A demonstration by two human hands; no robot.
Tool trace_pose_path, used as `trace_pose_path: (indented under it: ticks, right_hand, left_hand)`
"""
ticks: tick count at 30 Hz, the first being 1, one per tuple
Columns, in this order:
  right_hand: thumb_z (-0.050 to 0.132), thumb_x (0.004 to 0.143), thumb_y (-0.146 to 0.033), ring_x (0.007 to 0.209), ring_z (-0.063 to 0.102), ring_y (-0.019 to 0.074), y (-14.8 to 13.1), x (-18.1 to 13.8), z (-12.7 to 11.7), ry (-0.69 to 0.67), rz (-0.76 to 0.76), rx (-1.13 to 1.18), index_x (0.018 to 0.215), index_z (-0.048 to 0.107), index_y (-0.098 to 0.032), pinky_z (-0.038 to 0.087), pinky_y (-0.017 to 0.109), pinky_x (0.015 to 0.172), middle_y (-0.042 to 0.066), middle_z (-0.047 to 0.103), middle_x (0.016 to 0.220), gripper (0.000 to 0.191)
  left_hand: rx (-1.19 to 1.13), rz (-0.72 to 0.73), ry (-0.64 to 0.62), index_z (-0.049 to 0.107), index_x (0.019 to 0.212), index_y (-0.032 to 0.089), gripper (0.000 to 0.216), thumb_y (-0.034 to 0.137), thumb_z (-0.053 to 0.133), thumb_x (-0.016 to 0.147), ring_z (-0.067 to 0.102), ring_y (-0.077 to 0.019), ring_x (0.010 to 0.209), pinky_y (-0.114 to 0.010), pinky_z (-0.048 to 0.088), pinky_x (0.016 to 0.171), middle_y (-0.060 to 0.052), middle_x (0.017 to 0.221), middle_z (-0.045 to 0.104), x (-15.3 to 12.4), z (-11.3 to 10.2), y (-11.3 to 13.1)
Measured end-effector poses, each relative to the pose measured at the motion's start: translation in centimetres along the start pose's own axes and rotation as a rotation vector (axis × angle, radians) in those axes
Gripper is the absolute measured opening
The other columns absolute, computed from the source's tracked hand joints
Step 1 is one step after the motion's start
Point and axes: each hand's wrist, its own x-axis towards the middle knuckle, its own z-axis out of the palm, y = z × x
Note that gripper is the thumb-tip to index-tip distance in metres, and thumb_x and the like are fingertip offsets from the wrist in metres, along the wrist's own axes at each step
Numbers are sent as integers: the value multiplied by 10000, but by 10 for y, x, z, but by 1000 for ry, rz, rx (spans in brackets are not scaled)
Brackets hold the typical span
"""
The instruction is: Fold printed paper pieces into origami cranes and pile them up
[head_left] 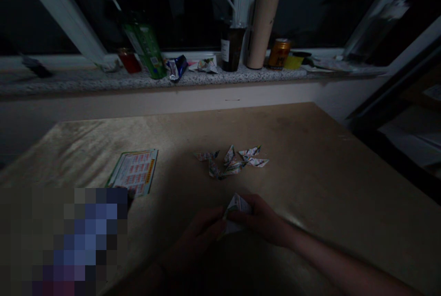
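A folded piece of printed paper (pixel 237 205), pointed at its top, is held between my two hands near the front middle of the table. My left hand (pixel 206 224) pinches its left edge. On the other side, my right hand (pixel 263 218) grips the paper with the thumb across its face. Just beyond my hands lie several folded paper pieces (pixel 234 167) with pointed ends, made of similar printed paper and grouped close together. Deep shadow hides much of my left forearm and the paper's lower part.
A printed sheet (pixel 136 172) lies at the left of the table (pixel 292 135). Lower left, a blurred-out patch covers something. On the granite sill (pixel 196 77) stand a green container (pixel 146 50), dark cup (pixel 232 48), tall beige flask (pixel 265 20) and orange can (pixel 279 54).
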Motion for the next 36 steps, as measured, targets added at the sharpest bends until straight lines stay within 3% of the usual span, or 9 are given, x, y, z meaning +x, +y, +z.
trace_pose_path:
  ticks: [8, 11, 15, 19, 22, 27, 36]
  right_hand:
    - [667, 732, -396, 521, 417, 69, 5, 0, -3, 9, 23, 23, 713, 584, -134, 349, 179, 482, -40, 504, 606, 276]
    - [670, 726, -404, 519, 410, 67, 5, 1, -4, -16, 14, 36, 695, 585, -136, 349, 178, 483, -42, 497, 596, 283]
    - [680, 707, -422, 524, 424, 71, 4, 2, -4, -21, 30, 64, 715, 597, -144, 368, 183, 495, -41, 511, 603, 290]
    - [679, 705, -433, 529, 435, 73, 5, 3, -5, -15, 57, 87, 723, 595, -139, 381, 189, 507, -35, 520, 612, 307]
    - [662, 721, -436, 524, 424, 71, 3, 2, -4, -35, 42, 73, 707, 590, -136, 371, 188, 502, -37, 505, 600, 310]
    - [657, 723, -442, 531, 411, 71, -3, 0, -2, -48, 22, 36, 712, 579, -142, 360, 186, 500, -43, 492, 607, 311]
    - [646, 725, -457, 517, 387, 73, -2, 1, -3, -43, 14, -22, 678, 558, -149, 337, 186, 477, -42, 475, 593, 323]
  left_hand:
    - [125, 45, -30, 629, 880, 163, 356, 445, 412, 871, 531, -173, 793, -204, 415, 704, -7, 837, 620, 3, 1, 8]
    - [126, 40, -41, 630, 954, 188, 348, 446, 409, 878, 540, -183, 870, -213, 411, 770, -11, 921, 634, 2, 0, 5]
    - [117, -12, 36, 598, 1081, 201, 374, 464, 465, 851, 520, -208, 1001, -241, 381, 876, -31, 1093, 606, 2, -1, -7]
    - [98, -47, 55, 648, 924, 192, 390, 515, 445, 841, 541, -197, 883, -232, 415, 802, -14, 904, 639, 1, 0, -12]
    - [77, -77, 136, 649, 961, 196, 392, 516, 468, 824, 522, -204, 927, -231, 404, 816, -12, 961, 627, -1, 2, -9]
    - [107, -14, 32, 682, 871, 198, 380, 504, 460, 824, 521, -206, 883, -230, 398, 797, -6, 867, 634, 0, 2, 2]
    - [162, 8, 57, 638, 698, 171, 452, 558, 437, 816, 486, -165, 712, -196, 405, 642, 3, 714, 570, 2, 0, -3]
